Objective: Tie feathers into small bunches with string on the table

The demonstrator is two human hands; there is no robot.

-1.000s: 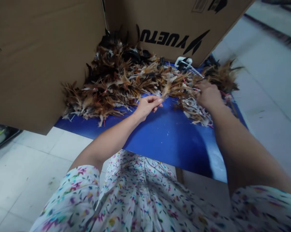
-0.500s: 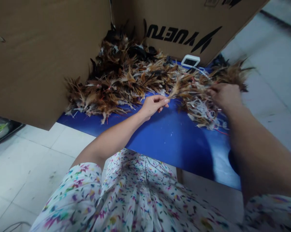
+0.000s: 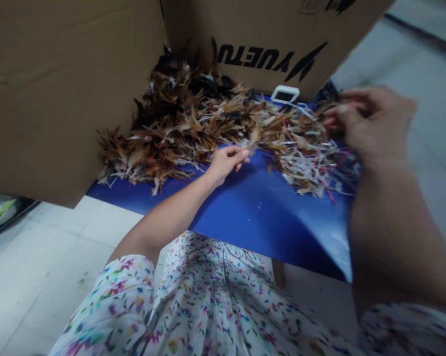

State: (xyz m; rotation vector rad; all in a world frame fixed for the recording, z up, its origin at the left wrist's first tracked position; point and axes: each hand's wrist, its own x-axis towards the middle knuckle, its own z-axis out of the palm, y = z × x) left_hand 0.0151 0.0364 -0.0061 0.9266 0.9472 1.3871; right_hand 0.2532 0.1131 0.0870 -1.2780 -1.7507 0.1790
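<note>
My left hand (image 3: 228, 162) pinches a light brown feather (image 3: 254, 136) between thumb and fingertips, over the front edge of a wide feather pile (image 3: 193, 123). Brown, black and whitish feathers make up the pile, with bits of red and white string among them. My right hand (image 3: 375, 126) is held over the right end of the table, closer to the camera and smeared by motion. Its fingers are bent near dark feathers; whether it holds anything is unclear. Below it, pale quill ends and white strands (image 3: 315, 165) lie bunched on the blue tabletop (image 3: 245, 207).
Tall cardboard panels (image 3: 70, 89) stand to the left and behind, the rear one with upside-down printed lettering. A small white-framed device (image 3: 285, 94) leans near the back panel. On the tiled floor (image 3: 60, 257) at left is a metal bowl (image 3: 0, 210) with something green.
My right hand has lifted from the feathers and moved right, towards the camera. The left hand keeps its pinch on the feather, shifting slightly in view. The view has tilted a little.
</note>
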